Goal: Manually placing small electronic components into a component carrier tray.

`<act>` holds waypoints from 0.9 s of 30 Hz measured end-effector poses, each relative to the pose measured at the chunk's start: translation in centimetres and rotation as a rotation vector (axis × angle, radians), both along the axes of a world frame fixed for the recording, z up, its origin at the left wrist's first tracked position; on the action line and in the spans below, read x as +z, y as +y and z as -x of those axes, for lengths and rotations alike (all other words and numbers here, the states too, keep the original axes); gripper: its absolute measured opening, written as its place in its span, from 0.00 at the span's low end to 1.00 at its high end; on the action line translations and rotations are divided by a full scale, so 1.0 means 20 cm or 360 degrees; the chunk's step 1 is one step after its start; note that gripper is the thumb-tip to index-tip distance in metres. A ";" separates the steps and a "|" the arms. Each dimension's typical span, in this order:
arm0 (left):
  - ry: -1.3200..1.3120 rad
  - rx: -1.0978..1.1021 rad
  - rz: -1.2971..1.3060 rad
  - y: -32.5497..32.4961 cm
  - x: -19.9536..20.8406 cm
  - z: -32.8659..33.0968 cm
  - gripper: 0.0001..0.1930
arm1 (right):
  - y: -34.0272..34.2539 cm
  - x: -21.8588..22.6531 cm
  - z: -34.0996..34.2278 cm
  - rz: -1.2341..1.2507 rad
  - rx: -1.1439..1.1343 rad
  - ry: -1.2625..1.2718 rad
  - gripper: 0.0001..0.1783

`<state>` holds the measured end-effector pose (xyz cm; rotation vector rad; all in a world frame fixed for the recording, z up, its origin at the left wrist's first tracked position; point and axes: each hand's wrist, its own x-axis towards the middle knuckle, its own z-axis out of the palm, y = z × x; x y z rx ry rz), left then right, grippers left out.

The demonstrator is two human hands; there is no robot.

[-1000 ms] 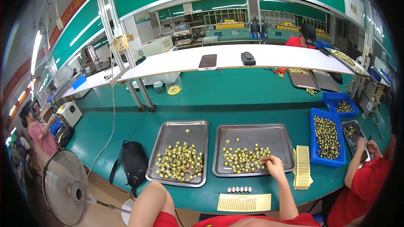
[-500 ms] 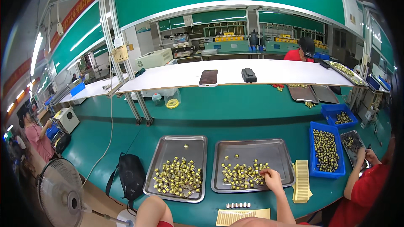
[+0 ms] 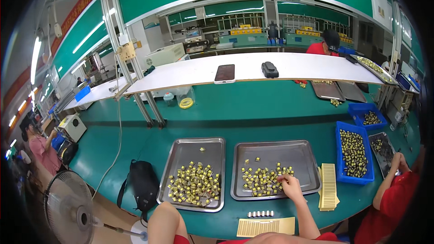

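My right hand point(image 3: 290, 187) reaches over the right-hand metal tray point(image 3: 289, 148), its fingers drawn together at the edge of a pile of small yellow-topped metal components point(image 3: 261, 181). What lies between the fingertips is too small to make out. My left hand does not show. A second metal tray point(image 3: 190, 147) to the left holds a larger heap of the same components point(image 3: 195, 183). Close to me, a short row of small silvery pieces point(image 3: 261, 213) lies above a slotted yellowish card point(image 3: 266, 227).
Stacked yellow strip cards point(image 3: 328, 187) and a blue bin point(image 3: 370, 171) of components stand at the right, beside a co-worker's hands point(image 3: 398, 162). A black bag point(image 3: 141, 185) and a fan point(image 3: 70, 212) are at the left. A phone point(image 3: 225, 73) lies on the white shelf point(image 3: 181, 74).
The view has shifted, so the trays sit slightly higher and farther right. My right hand stays at the right side of the pile, its fingers slightly repositioned.
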<state>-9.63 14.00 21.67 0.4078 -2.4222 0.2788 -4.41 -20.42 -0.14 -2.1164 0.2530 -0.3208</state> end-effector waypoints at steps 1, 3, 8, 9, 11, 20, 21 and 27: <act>0.0016 -0.0035 -0.0107 0.00 0.01 -0.02 0.12 | -0.01 -0.03 0.00 0.0000 0.0019 -0.0008 0.15; 0.0071 -0.0119 -0.0335 0.02 0.01 -0.04 0.14 | -0.01 -0.07 0.03 -0.0073 0.0034 -0.0015 0.15; 0.0415 -0.0369 -0.0869 -0.14 0.05 -0.23 0.17 | 0.02 -0.01 0.04 0.0234 0.0123 -0.0105 0.12; 0.0508 -0.0453 -0.0991 -0.15 0.00 -0.20 0.18 | 0.02 0.02 0.04 0.0228 0.0178 -0.0086 0.12; 0.0735 -0.0560 -0.1272 -0.20 -0.19 -0.30 0.16 | -0.04 -0.02 0.05 0.0228 0.0251 -0.0133 0.12; 0.1332 0.2622 -0.1460 -0.31 -1.06 -0.81 0.13 | 0.03 -0.04 0.07 0.0530 0.0651 -0.0134 0.09; 0.0963 0.2756 -0.1282 -0.33 -1.11 -0.80 0.14 | 0.06 -0.04 0.06 0.0569 0.0643 -0.0129 0.09; 0.0807 0.2982 -0.0973 -0.51 -1.18 -0.67 0.12 | 0.25 -0.07 -0.11 0.0754 0.0716 -0.0301 0.11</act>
